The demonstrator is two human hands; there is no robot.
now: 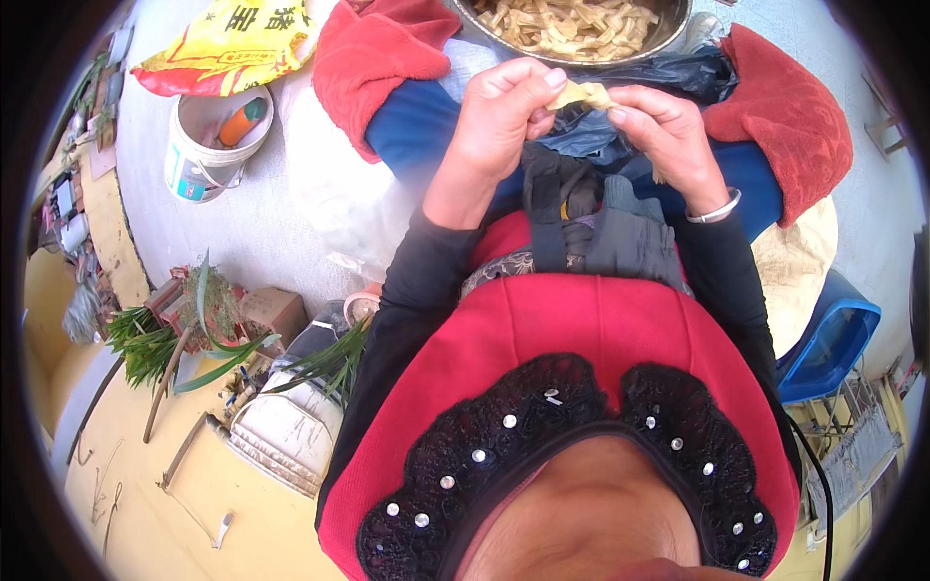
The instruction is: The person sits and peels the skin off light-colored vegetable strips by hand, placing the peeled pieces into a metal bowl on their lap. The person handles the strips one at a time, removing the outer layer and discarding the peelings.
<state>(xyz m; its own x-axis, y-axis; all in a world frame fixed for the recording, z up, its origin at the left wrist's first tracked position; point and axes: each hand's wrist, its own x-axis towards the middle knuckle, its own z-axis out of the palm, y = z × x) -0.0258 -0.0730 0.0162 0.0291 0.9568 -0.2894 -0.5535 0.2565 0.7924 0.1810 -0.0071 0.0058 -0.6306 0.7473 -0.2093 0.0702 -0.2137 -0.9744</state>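
Note:
Above my lap, a pale yellow, twisted strip [583, 95] is stretched between my two hands. My left hand [499, 111] pinches one end of it between thumb and fingers. The other end is in the closed fingers of my right hand [668, 131], which has a silver bangle at the wrist. What the strip is made of I cannot make out. Just beyond my hands stands a round metal pan [628, 60], holding many similar tan, folded or knotted pieces [572, 27]. The pan is cut off by the upper picture edge.
Red cloths [383, 63] cover both my knees, with dark plastic [693, 73] between them. To the left are a white bucket [184, 155] with an orange-and-green item inside and a yellow printed sack [232, 48]. Potted plants [203, 320] stand behind left, a blue plastic tub [833, 339] behind right.

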